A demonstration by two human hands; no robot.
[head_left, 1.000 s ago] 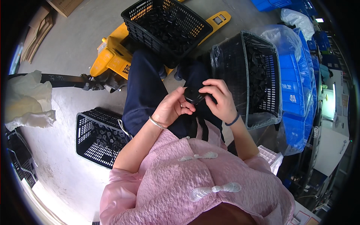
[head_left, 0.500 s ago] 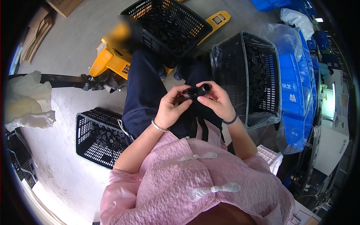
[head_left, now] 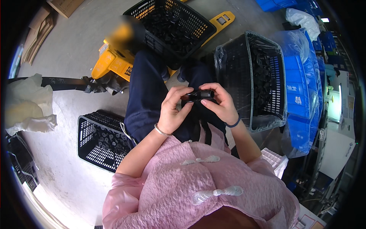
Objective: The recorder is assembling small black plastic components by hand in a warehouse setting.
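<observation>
A glossy black plastic part (head_left: 198, 95) with a short tube-like end is held up above my lap between both hands. My left hand (head_left: 174, 109) pinches its left end, thumb below and fingers above. At the tube end, my right hand (head_left: 222, 106) grips with the index finger on top and the thumb underneath. Parts of it are hidden behind the fingers, so its full shape does not show. Both hands are closed on it, close together above my dark trousers.
A black crate of dark parts (head_left: 213, 28) rests on a yellow pallet jack (head_left: 110, 63) ahead. Right stands a plastic-lined black crate (head_left: 233, 80), beside blue bins (head_left: 297, 87). At left is a lower black crate (head_left: 81, 143) holding several similar parts.
The black part has turned in my fingers: its tube end, tilted up before, now lies more level and points right. Both hands stay in nearly the same place.
</observation>
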